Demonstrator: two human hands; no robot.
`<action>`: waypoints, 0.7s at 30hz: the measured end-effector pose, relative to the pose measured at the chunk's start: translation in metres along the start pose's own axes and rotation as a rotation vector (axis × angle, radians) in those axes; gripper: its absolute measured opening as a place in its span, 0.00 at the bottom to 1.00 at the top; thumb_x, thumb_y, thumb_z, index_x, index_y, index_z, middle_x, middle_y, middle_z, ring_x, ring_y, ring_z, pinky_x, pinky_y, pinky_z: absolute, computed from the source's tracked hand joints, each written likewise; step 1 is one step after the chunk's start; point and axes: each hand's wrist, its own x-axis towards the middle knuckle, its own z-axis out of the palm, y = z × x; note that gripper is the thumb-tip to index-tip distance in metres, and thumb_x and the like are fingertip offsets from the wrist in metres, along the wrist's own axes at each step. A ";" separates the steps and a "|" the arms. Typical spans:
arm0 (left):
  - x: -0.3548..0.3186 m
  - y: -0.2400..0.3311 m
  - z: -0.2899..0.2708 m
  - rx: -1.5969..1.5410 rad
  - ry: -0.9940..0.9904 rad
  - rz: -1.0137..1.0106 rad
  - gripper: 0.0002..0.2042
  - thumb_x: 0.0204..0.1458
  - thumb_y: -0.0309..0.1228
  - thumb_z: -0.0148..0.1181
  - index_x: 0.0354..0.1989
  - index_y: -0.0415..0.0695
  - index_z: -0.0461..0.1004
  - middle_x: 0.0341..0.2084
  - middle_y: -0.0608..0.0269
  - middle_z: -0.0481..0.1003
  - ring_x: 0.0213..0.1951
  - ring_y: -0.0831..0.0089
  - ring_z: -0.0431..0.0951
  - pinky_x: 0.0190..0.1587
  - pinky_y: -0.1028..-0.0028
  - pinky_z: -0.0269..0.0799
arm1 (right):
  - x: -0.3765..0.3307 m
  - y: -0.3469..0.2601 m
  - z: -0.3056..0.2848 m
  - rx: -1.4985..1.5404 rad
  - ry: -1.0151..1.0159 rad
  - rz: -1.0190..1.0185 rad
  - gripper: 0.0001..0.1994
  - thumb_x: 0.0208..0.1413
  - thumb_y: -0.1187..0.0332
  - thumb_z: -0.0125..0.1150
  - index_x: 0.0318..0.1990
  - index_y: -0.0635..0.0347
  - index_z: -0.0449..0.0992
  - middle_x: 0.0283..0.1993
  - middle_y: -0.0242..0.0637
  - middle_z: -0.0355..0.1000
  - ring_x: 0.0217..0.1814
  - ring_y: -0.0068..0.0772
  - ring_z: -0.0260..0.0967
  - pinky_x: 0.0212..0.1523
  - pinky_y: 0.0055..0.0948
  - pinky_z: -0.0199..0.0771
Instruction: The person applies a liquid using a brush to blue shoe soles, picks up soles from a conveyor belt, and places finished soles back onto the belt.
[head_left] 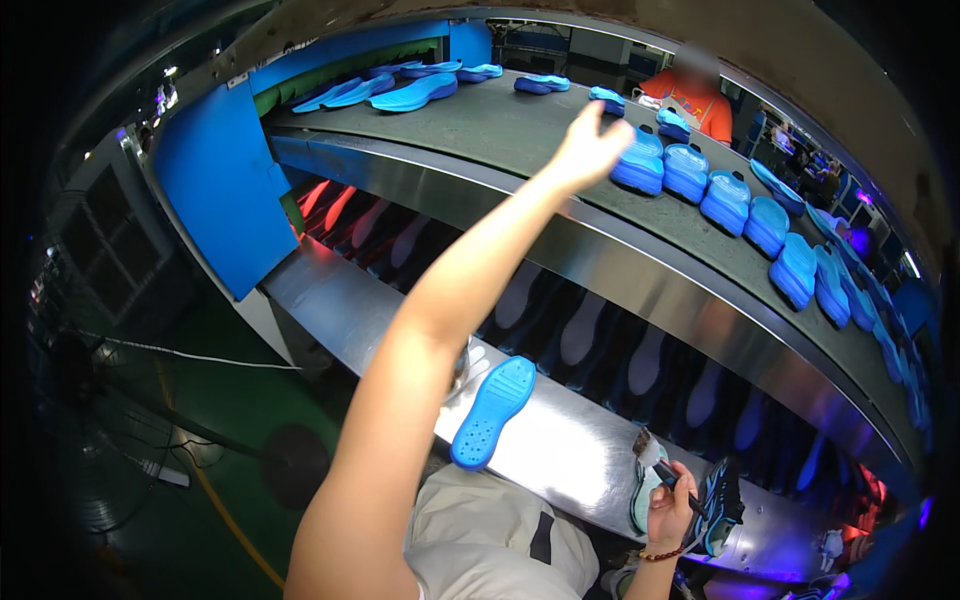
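My left hand (594, 150) reaches far over the belt with its fingers apart and holds nothing that I can see. Just past its fingertips sits a small stack of blue shoe soles (607, 98); I cannot tell whether they touch. To its right stand stacked blue soles (638, 165). Down by the metal ledge, my right hand (668, 510) is closed round the dark handle of a brush (646, 450), bristles pointing up and left. A pale green sole (643, 492) lies beside that hand, and a dark shoe (720, 505) is to its right. One blue sole (493, 412) rests on the ledge, studded face up.
Several blue soles (412, 93) lie at the belt's (480, 125) far left, beside a blue machine housing (215, 190). The metal ledge (560, 455) runs below the belt, with a lower row of soles between. Across the belt stands a person in orange (690, 105).
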 end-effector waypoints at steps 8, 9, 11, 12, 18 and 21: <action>-0.028 0.009 0.007 0.835 -0.266 0.343 0.21 0.44 0.48 0.56 0.36 0.41 0.73 0.40 0.56 0.71 0.47 0.62 0.66 0.50 0.64 0.59 | -0.005 0.001 -0.002 -0.041 0.017 -0.008 0.13 0.48 0.77 0.56 0.43 0.66 0.68 0.43 0.45 0.69 0.37 0.29 0.69 0.36 0.20 0.70; -0.039 0.016 0.001 0.591 -0.136 0.400 0.19 0.44 0.46 0.56 0.33 0.41 0.73 0.38 0.56 0.71 0.47 0.63 0.67 0.51 0.65 0.58 | -0.005 0.002 -0.007 -0.062 0.036 -0.020 0.13 0.49 0.76 0.55 0.44 0.65 0.67 0.44 0.44 0.69 0.38 0.29 0.69 0.36 0.20 0.70; -0.072 0.025 -0.008 0.213 0.148 0.429 0.16 0.46 0.42 0.55 0.33 0.41 0.72 0.37 0.56 0.71 0.46 0.64 0.67 0.51 0.66 0.59 | -0.004 0.000 -0.019 -0.097 0.049 -0.061 0.12 0.49 0.76 0.54 0.43 0.65 0.67 0.43 0.42 0.70 0.43 0.31 0.69 0.41 0.23 0.69; -0.093 0.030 -0.018 0.099 0.305 0.399 0.15 0.46 0.39 0.54 0.36 0.40 0.70 0.38 0.56 0.71 0.45 0.65 0.68 0.51 0.66 0.60 | -0.004 0.000 -0.019 -0.108 0.052 -0.074 0.11 0.49 0.77 0.54 0.42 0.66 0.69 0.42 0.42 0.70 0.42 0.32 0.69 0.45 0.26 0.69; -0.204 0.023 -0.078 -1.240 -0.195 -0.663 0.26 0.47 0.31 0.47 0.56 0.35 0.54 0.49 0.45 0.64 0.51 0.53 0.66 0.54 0.60 0.62 | -0.004 -0.004 0.004 -0.094 -0.084 -0.104 0.11 0.46 0.78 0.53 0.40 0.70 0.70 0.42 0.50 0.70 0.44 0.37 0.69 0.49 0.29 0.66; -0.267 0.014 -0.081 -1.552 -0.275 -0.619 0.33 0.45 0.41 0.53 0.58 0.36 0.51 0.50 0.40 0.62 0.51 0.46 0.65 0.53 0.50 0.59 | -0.004 -0.009 0.013 -0.024 -0.113 -0.045 0.11 0.46 0.77 0.53 0.38 0.70 0.70 0.40 0.50 0.71 0.45 0.37 0.68 0.50 0.30 0.65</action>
